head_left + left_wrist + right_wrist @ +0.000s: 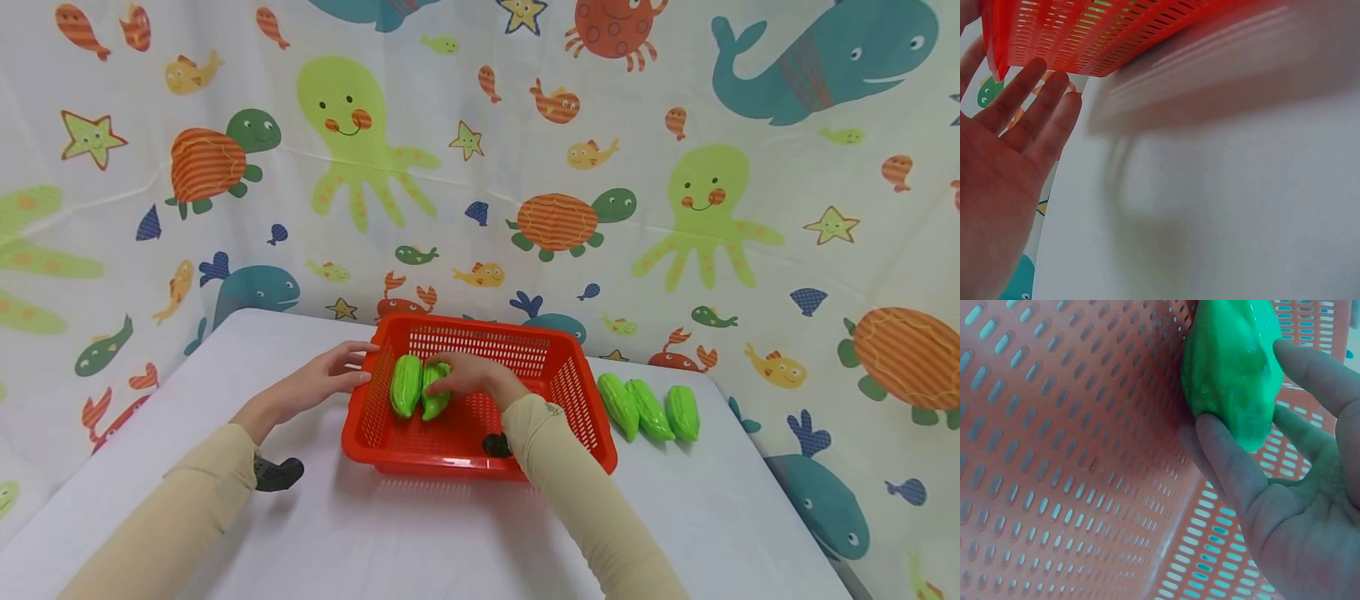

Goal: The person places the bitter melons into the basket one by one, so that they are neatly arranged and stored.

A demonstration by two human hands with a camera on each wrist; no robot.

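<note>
A red slotted plastic basket (450, 464) stands on the table. Inside it, near the left wall, two bright green ridged vegetables, glossy and tapered, lie side by side. My right hand (472, 372) reaches in from above and grips the right-hand green vegetable (435, 398). In the right wrist view, fingers and thumb surround one end of this green vegetable (1232, 375). The other vegetable (407, 386) lies just left of it, against the slotted side. My left hand (330, 377) is at the basket's left rim, its fingers extended along the outside in the left wrist view.
Right of the basket, three similar green vegetables (649, 410) lie in a row on the white tabletop (375, 550). A sea-animal patterned curtain (480, 167) hangs behind the table. Black devices (279, 473) sit at both wrists, beside the beige sleeves.
</note>
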